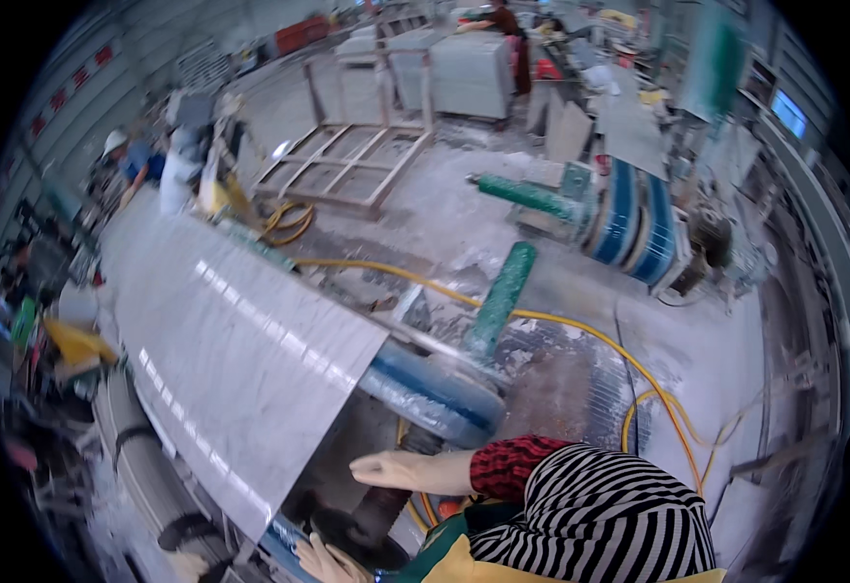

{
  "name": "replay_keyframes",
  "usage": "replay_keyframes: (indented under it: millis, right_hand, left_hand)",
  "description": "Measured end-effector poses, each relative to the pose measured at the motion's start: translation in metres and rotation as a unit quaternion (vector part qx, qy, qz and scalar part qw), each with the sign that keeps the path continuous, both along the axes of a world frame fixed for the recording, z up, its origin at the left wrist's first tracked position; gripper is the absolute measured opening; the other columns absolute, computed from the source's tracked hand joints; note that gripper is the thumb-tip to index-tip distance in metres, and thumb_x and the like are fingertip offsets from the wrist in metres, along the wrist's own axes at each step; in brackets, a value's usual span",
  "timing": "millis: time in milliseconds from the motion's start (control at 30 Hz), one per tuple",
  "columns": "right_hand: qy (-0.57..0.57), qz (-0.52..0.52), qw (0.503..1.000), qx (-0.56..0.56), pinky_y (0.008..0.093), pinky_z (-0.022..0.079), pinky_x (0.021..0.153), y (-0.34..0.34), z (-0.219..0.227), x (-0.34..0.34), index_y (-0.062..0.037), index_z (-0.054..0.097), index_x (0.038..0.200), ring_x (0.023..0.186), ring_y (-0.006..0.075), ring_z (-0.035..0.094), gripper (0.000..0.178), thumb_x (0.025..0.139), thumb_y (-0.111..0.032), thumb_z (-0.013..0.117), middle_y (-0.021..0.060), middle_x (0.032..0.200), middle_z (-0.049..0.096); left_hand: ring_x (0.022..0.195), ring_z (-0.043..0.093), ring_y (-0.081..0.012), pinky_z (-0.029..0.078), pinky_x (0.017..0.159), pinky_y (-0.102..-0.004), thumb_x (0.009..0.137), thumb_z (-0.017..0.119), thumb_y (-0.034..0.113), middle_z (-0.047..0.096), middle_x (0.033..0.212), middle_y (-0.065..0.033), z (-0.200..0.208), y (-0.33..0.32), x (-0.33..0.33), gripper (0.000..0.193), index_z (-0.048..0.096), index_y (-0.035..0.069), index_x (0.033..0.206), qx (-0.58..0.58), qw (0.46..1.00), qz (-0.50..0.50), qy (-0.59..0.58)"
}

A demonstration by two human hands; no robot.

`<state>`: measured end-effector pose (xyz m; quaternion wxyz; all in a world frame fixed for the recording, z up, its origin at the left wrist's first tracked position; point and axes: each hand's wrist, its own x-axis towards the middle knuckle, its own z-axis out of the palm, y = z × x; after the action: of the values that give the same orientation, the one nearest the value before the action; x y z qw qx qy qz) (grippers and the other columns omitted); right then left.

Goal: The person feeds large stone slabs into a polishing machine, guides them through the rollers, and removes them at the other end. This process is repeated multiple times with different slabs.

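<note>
My right hand [386, 471] hovers in the gap just off the near end of a polished pale grey stone slab [250, 350]. Its fingers are stretched out and hold nothing. Low in the picture, my left hand [323, 561] is beside the slab's near corner and a blue belt [279, 536]; its fingers are apart, and whether it touches the belt I cannot tell. A second blue belt [435, 394] comes out from under the slab's right side. Red patterned cloth [517, 466] and a black-and-white striped sleeve [619, 505] cover my right arm.
A yellow hose [580, 330] winds over the wet floor. Green rollers [503, 291] and further blue belts [648, 223] stand to the right. A metal frame [347, 165] lies farther back. A person in a white helmet [119, 146] is beyond the slab, another person [517, 44] far back.
</note>
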<state>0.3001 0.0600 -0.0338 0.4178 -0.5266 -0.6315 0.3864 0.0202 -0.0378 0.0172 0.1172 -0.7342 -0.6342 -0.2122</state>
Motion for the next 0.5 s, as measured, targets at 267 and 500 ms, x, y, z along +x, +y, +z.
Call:
replay_keyframes:
  millis: [267, 500]
  right_hand:
    - [0.687, -0.119, 0.623, -0.355, 0.0521, 0.063, 0.099, 0.132, -0.025, -0.063, -0.004, 0.062, 0.135, 0.117, 0.0313, 0.072, 0.038, 0.104, -0.022, 0.074, 0.0159, 0.13, 0.07]
    - [0.63, -0.302, 0.624, -0.351, 0.0603, 0.062, 0.097, 0.154, -0.021, -0.083, -0.0034, 0.056, 0.147, 0.122, 0.0394, 0.069, 0.06, 0.097, -0.021, 0.083, 0.0195, 0.137, 0.066]
  left_hand:
    - [0.124, 0.053, -0.0515, 0.039, 0.11, -0.0569, 0.098, 0.056, -0.002, 0.058, 0.139, -0.0333, -0.004, -0.023, 0.01, 0.034, 0.065, -0.004, 0.13, -0.097, 0.976, -0.038, -0.193]
    - [0.117, 0.058, -0.0489, 0.043, 0.106, -0.0517, 0.101, 0.054, -0.005, 0.062, 0.131, -0.0286, 0.008, -0.05, 0.016, 0.028, 0.066, -0.005, 0.126, -0.05, 0.97, -0.024, -0.237]
